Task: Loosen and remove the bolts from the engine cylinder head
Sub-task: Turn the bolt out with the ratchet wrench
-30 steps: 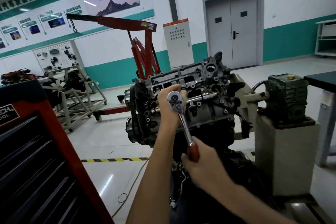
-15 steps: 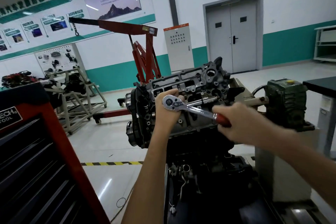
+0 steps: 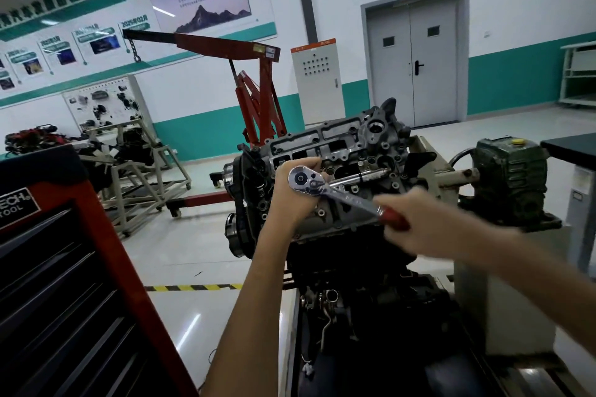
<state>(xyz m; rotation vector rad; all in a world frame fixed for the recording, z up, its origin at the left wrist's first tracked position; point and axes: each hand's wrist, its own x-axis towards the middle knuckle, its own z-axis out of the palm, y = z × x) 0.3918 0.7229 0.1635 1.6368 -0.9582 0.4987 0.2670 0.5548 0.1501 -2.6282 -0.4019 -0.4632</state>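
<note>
Now the ratchet wrench (image 3: 338, 195) handle, which pointed down from the cylinder head (image 3: 354, 145) a second ago, lies out to its right, gripped by the right hand (image 3: 416, 222), while the left hand (image 3: 292, 196) cups the wrench's head against the cylinder head's near face; the bolt is hidden, judged mid-loosening.

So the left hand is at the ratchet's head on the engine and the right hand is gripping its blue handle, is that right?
Almost. The head view shows a red handle, not blue. The left hand is at the ratchet head on the engine, and the right hand grips that handle.
</note>
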